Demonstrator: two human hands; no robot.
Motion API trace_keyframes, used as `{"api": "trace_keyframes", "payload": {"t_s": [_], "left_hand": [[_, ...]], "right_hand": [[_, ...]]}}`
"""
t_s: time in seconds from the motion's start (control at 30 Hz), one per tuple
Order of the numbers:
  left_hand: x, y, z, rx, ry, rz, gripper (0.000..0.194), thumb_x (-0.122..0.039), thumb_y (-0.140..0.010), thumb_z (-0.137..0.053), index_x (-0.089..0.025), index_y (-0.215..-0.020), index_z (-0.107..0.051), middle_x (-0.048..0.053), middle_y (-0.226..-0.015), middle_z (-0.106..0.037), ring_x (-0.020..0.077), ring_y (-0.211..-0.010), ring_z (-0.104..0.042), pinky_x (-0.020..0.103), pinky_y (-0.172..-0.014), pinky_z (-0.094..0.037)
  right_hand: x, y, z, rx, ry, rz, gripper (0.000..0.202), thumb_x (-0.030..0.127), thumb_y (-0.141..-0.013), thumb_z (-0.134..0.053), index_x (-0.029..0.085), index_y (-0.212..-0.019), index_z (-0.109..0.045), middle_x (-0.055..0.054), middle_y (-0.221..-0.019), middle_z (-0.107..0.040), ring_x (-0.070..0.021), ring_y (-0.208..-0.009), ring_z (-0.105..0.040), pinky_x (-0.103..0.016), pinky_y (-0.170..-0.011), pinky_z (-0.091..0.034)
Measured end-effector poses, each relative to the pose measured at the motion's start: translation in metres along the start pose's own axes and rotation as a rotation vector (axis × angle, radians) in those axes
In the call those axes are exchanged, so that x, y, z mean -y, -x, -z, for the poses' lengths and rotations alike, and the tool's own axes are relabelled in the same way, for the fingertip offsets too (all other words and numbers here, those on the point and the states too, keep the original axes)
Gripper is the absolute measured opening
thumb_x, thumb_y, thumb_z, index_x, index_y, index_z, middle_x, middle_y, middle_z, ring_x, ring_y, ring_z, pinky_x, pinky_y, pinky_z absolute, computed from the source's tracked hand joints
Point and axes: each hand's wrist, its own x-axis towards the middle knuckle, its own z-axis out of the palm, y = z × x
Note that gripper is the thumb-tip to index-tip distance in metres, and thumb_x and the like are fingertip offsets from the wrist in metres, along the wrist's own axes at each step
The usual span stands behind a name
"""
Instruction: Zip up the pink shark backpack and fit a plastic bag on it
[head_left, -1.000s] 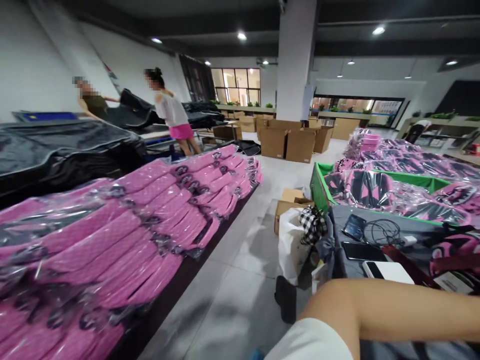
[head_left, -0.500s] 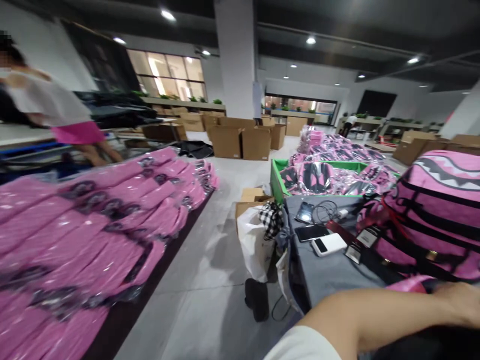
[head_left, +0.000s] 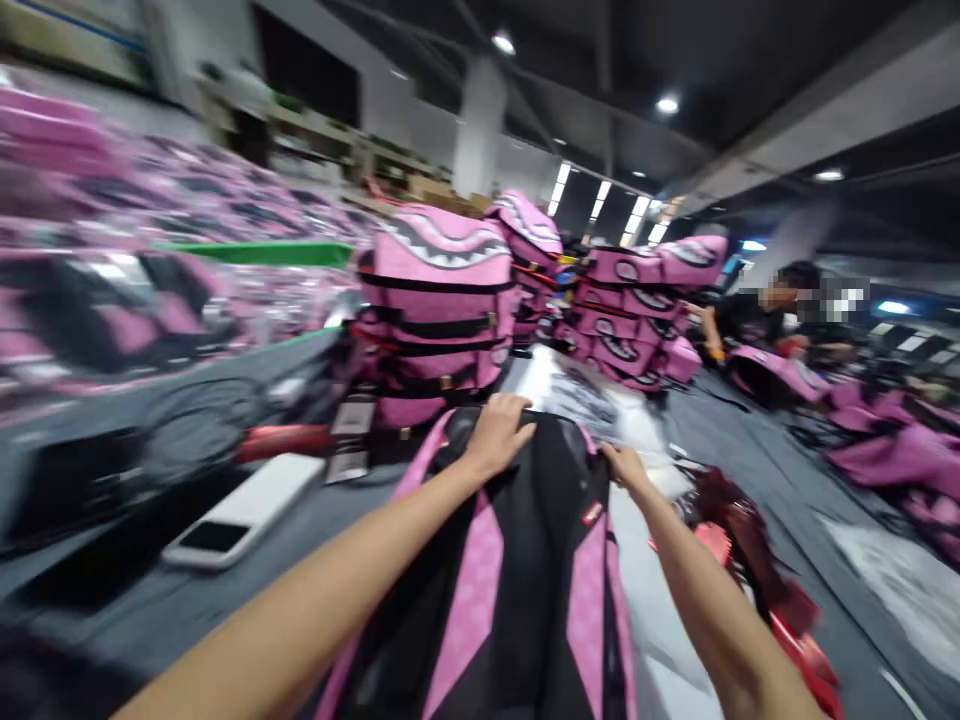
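Note:
A black and pink backpack lies on the grey-covered table in front of me, its black panel facing up. My left hand rests on the upper left of it, thumb apart from the other fingers. At the upper right edge, my right hand has its fingers closed on the backpack's rim. Just beyond my left hand stands a stack of pink backpacks with black straps and a jagged tooth print. White hang tags dangle at the stack's left side.
To the left lie a white power bank and a blurred cable. Clear plastic bags and dark red strips lie to the right. More backpack stacks stand behind. A co-worker handles pink pieces at the far right.
My view has swung right, from the floor and wrapped pink bags to the table. Both hands now show on the backpack; before, one arm reached across at the lower right.

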Motion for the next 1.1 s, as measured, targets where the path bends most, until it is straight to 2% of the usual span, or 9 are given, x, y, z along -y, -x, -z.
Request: {"api": "trace_keyframes", "payload": {"t_s": [0.07,0.17,0.37,0.5,0.6,0.7,0.87,1.0,1.1], "left_hand": [[0.004,-0.007,-0.018,0.123,0.052,-0.084,0.012,-0.018,-0.083,-0.063,-0.021,-0.092,-0.069,0.01,-0.104,-0.07,0.0306,-0.111,-0.058,0.047,-0.108,-0.041],[0.0,-0.009,-0.047,0.269,0.081,-0.191,0.012,-0.019,-0.079,-0.068,-0.024,-0.088,-0.073,0.007,-0.098,-0.074,0.028,-0.101,-0.063,0.041,-0.098,-0.047],[-0.011,0.004,-0.086,0.355,0.118,-0.367,0.031,-0.009,-0.074,-0.061,-0.026,-0.095,-0.076,0.004,-0.109,-0.076,0.0252,-0.111,-0.06,0.041,-0.104,-0.043],[-0.004,0.011,-0.096,0.365,0.128,-0.369,0.029,-0.016,-0.08,-0.062,-0.028,-0.101,-0.077,0.004,-0.115,-0.077,0.0261,-0.111,-0.057,0.043,-0.103,-0.042],[-0.001,0.009,-0.099,0.363,0.123,-0.343,0.025,-0.021,-0.084,-0.062,-0.029,-0.101,-0.078,0.003,-0.119,-0.077,0.0256,-0.107,-0.057,0.043,-0.102,-0.044],[-0.008,0.013,-0.097,0.335,0.118,-0.329,0.021,-0.023,-0.083,-0.067,-0.028,-0.101,-0.077,0.004,-0.117,-0.077,0.0262,-0.107,-0.06,0.044,-0.103,-0.046],[-0.066,0.034,-0.075,0.187,0.157,-0.443,0.063,-0.037,-0.088,-0.069,-0.023,-0.146,-0.049,0.014,-0.154,-0.051,0.0297,-0.143,-0.042,0.05,-0.12,-0.03],[-0.118,0.028,-0.058,0.421,0.14,-0.759,0.024,-0.033,-0.099,-0.05,-0.024,-0.111,-0.069,0.007,-0.109,-0.073,0.023,-0.111,-0.064,0.04,-0.117,-0.035],[-0.128,0.017,-0.051,0.469,0.094,-0.733,0.021,-0.034,-0.096,-0.054,-0.023,-0.088,-0.07,0.005,-0.081,-0.068,0.0234,-0.085,-0.065,0.043,-0.111,-0.039]], "right_hand": [[-0.01,0.001,0.025,-0.063,0.055,-0.109,0.02,0.031,-0.099,-0.065,0.013,-0.089,-0.065,0.002,-0.076,-0.063,-0.0106,-0.061,-0.06,-0.024,-0.057,-0.052],[0.006,0.008,0.036,-0.158,0.068,-0.103,0.018,0.024,-0.092,-0.062,0.016,-0.075,-0.06,0.003,-0.064,-0.06,-0.0141,-0.06,-0.06,-0.025,-0.057,-0.047],[0.033,0.08,0.025,-0.172,0.317,0.445,0.023,0.035,-0.083,-0.061,0.018,-0.098,-0.063,-0.008,-0.081,-0.073,-0.023,-0.07,-0.069,-0.029,-0.065,-0.048],[0.045,0.124,0.022,-0.246,0.328,0.587,0.02,0.028,-0.081,-0.059,0.021,-0.1,-0.063,-0.006,-0.08,-0.075,-0.02,-0.065,-0.069,-0.026,-0.06,-0.05],[0.065,0.147,0.037,-0.361,0.162,0.645,0.014,0.028,-0.082,-0.062,0.024,-0.095,-0.062,-0.001,-0.073,-0.07,-0.0145,-0.053,-0.062,-0.024,-0.056,-0.05],[0.079,0.158,0.063,-0.458,-0.036,0.544,0.012,0.032,-0.081,-0.066,0.024,-0.086,-0.06,0.003,-0.063,-0.062,-0.0121,-0.048,-0.054,-0.023,-0.049,-0.046],[0.074,0.162,0.101,-0.358,-0.247,0.285,0.024,0.044,-0.082,-0.067,0.021,-0.082,-0.058,0.003,-0.061,-0.053,-0.0116,-0.05,-0.048,-0.022,-0.046,-0.039],[0.07,0.166,0.114,-0.272,-0.244,0.303,0.031,0.048,-0.081,-0.071,0.021,-0.085,-0.057,0.003,-0.066,-0.055,-0.0119,-0.057,-0.05,-0.022,-0.051,-0.04],[0.063,0.165,0.123,-0.193,-0.335,0.247,0.047,0.062,-0.077,-0.074,0.021,-0.086,-0.055,0.005,-0.064,-0.05,-0.0101,-0.054,-0.044,-0.022,-0.049,-0.037]]}}
